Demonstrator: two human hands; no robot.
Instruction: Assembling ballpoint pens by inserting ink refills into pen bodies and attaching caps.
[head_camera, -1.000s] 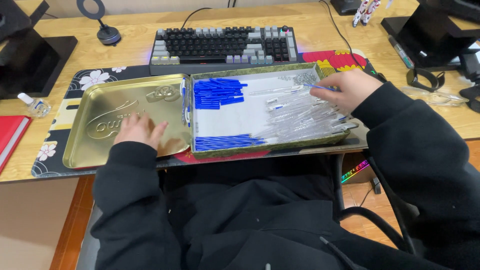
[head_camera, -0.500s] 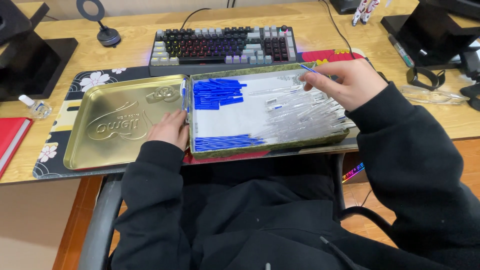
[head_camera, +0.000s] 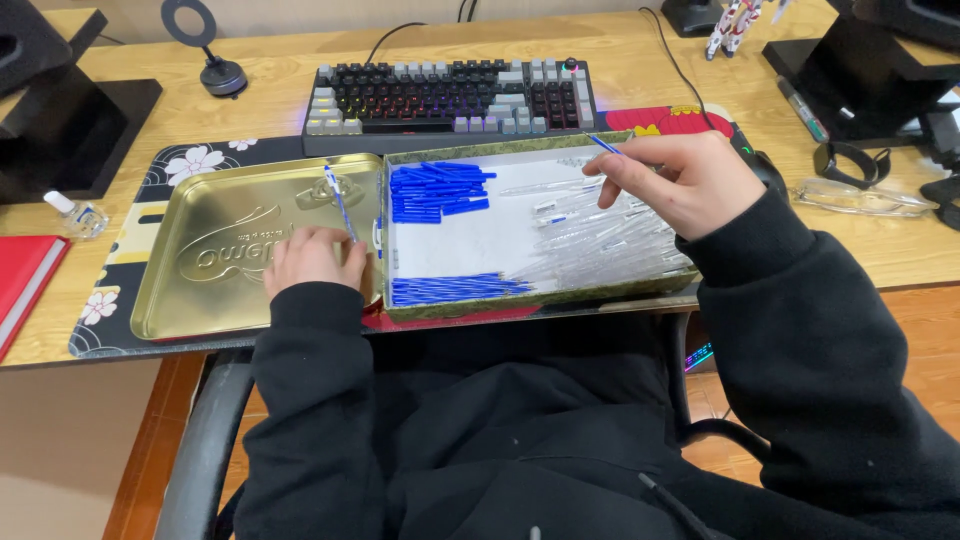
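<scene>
— While the left hand rests on the gold lid, what's it pinching?
— A blue refill, upright, tilted slightly.
— And the right hand?
— Over the tin, fingers closed on another refill above the clear tubes. Its grip point is hidden.

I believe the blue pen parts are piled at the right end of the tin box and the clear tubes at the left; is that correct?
Not quite: the head view shows them swapped. The blue pen parts lie at the left end of the tin box, and the clear tubes at the right.
</scene>
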